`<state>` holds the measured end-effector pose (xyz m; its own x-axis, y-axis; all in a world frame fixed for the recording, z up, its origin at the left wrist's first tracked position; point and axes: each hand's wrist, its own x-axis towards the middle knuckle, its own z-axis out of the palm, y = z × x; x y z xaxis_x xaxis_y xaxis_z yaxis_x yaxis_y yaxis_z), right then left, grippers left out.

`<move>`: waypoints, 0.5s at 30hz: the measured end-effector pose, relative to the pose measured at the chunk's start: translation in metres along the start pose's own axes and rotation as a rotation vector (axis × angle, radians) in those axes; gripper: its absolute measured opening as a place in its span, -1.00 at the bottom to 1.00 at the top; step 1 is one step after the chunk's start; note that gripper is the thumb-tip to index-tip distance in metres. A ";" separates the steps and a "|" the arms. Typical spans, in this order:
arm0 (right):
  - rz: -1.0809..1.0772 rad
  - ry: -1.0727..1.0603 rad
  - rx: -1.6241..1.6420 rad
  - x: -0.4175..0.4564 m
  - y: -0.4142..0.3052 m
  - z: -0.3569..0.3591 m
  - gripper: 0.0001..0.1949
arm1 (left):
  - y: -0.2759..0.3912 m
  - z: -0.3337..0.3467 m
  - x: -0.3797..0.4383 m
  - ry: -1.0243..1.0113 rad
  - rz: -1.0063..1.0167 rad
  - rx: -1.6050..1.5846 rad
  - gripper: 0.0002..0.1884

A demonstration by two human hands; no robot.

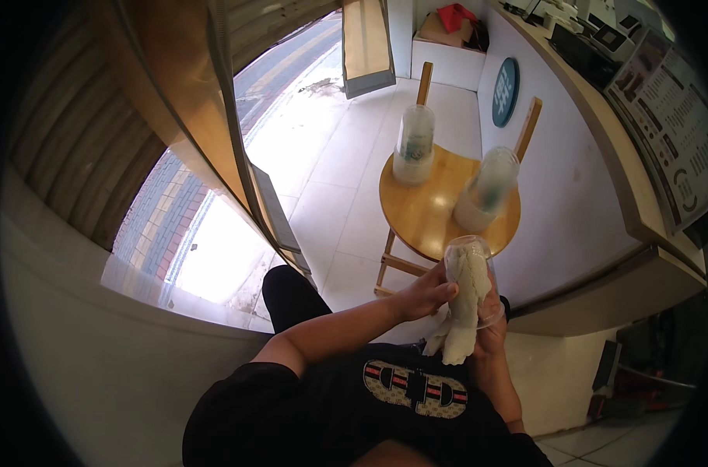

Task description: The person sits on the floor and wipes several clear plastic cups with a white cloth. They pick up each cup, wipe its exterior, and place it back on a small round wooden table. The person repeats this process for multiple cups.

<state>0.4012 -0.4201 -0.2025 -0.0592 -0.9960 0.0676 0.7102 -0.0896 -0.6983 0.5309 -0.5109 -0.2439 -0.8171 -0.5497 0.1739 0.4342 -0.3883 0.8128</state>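
In front of my body, a clear plastic cup (496,292) is held tilted, its wider open end towards me. A whitish cloth (468,277) is bunched inside it, with its loose ends hanging out below the rim. My left hand (427,295) grips the cup's left side, its thumb against the wall near the cloth. Around the right and far side is my right hand (489,321), whose fingers show partly through the plastic. Just beyond, a round wooden stool (438,201) bears two stacks of clear cups, one at the back left (415,143), one at the right (488,187).
A white-fronted counter (570,169) runs along the right, with a menu board (669,128) and devices on top. Hanging sheets (237,146) border the left, beside paving outside. A white box-like ledge (444,64) at the back holds a bag and red cloth.
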 end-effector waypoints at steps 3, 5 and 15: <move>-0.206 -0.012 -0.530 0.007 -0.003 -0.015 -0.40 | 0.019 0.000 0.001 0.101 0.057 -0.011 -0.03; -0.493 -0.102 -1.282 0.013 -0.006 -0.025 -0.47 | 0.031 0.003 0.000 0.171 0.094 -0.041 -0.09; -0.334 -0.254 -1.111 0.014 0.011 -0.019 -0.37 | 0.024 0.012 0.003 0.279 0.051 -0.158 -0.38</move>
<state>0.3949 -0.4348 -0.2228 0.1040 -0.9034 0.4161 -0.3189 -0.4265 -0.8464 0.5349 -0.5134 -0.2172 -0.6668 -0.7443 0.0359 0.5434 -0.4527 0.7070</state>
